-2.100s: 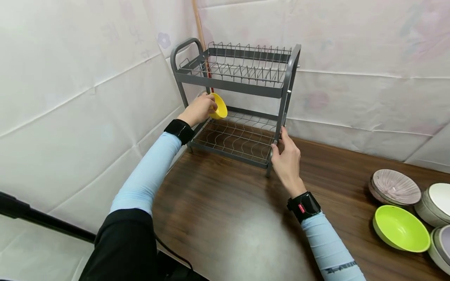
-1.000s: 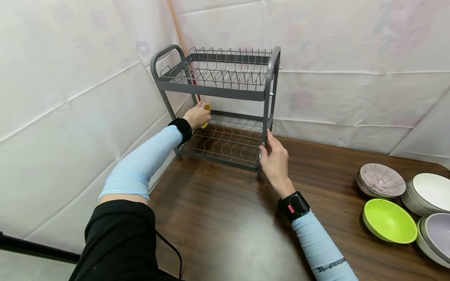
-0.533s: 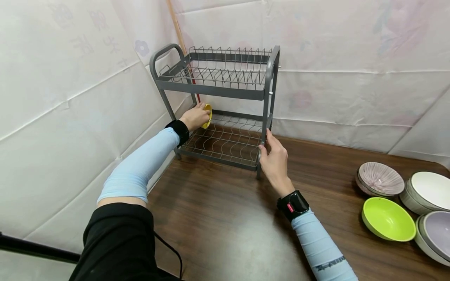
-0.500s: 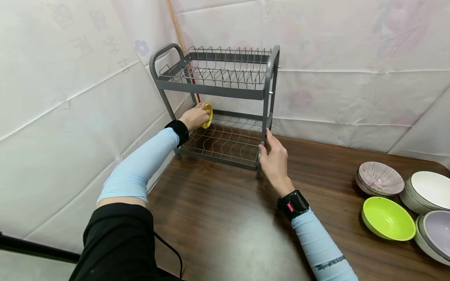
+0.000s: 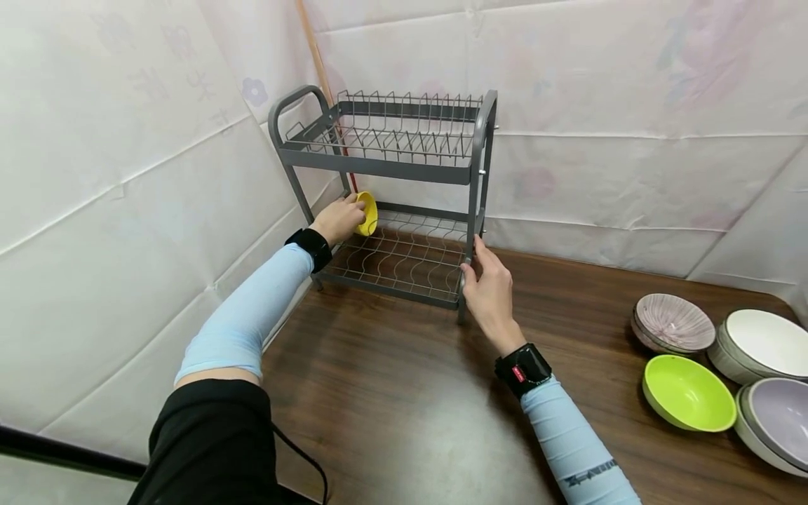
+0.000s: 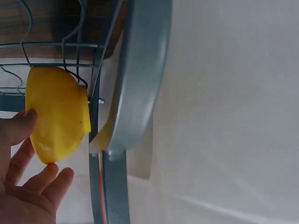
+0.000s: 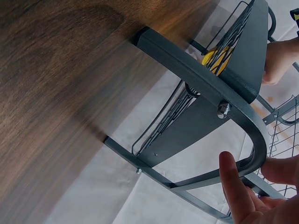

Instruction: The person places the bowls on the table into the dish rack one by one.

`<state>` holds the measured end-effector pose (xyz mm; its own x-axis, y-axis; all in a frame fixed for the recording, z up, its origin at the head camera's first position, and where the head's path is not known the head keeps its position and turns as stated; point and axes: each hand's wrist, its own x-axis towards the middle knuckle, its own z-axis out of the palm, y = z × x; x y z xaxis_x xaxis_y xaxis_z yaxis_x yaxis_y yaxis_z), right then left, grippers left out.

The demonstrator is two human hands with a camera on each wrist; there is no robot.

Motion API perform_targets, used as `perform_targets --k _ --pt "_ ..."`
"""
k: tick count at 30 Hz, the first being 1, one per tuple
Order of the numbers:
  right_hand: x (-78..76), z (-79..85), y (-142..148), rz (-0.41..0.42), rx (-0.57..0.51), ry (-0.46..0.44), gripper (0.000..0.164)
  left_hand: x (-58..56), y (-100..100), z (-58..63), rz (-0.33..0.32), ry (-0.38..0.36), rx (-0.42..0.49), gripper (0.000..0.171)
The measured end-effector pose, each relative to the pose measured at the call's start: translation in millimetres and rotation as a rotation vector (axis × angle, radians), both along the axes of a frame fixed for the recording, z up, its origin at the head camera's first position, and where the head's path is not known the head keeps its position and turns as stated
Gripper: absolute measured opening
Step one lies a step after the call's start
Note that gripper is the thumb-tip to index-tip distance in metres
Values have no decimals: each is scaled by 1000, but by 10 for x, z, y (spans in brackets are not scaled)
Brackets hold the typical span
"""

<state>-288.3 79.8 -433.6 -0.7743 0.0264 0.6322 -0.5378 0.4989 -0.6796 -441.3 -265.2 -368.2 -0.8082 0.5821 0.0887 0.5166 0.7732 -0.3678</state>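
A small yellow bowl point(image 5: 368, 214) stands tilted on its edge at the left end of the dish rack's lower tier. My left hand point(image 5: 339, 218) holds it, and in the left wrist view the thumb lies on one side while the bowl point(image 6: 56, 112) touches the rack wires. Part of the bowl is hidden behind the fingers in the head view. The grey two-tier dish rack point(image 5: 379, 167) stands on the wooden table. At its right side my right hand point(image 5: 491, 291) grips the frame between thumb and fingers, low on the upright point(image 7: 201, 81).
On the right of the table point(image 5: 404, 393) are a green bowl point(image 5: 688, 394), a pinkish ribbed bowl stack point(image 5: 674, 322), a white bowl stack point(image 5: 766, 344) and a lilac bowl stack point(image 5: 783, 417). Cloth-covered walls point(image 5: 158, 175) close in the left and back. A cable point(image 5: 303, 456) hangs by the near edge.
The yellow bowl has gone down into the rack's lower tier with my left hand and has been turned about there. My right hand keeps its grip on the rack. The head view has shifted.
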Motion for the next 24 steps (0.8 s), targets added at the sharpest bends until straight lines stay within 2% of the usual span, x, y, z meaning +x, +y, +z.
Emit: perform_targets --k 4,6,9,14,17,21,24 --pt "-9 -9 16 4 8 -3 62 5 -5 -46 13 -4 73 12" --pt "-8 -9 17 0 11 -8 62 25 29 -58 13 17 95 12" --pt "5 -6 18 -1 18 -16 62 134 166 -57 24 33 142 16" --pt "49 14 68 -5 68 -21 58 492 570 -45 47 40 282 29" --pt "102 53 170 -36 147 -40 49 745 850 -22 52 51 381 36" --pt "239 129 417 -75 284 -96 37 1086 1152 25 37 68 489 40" --pt "406 167 690 -104 380 -135 31 1298 1301 18 16 90 544 40"
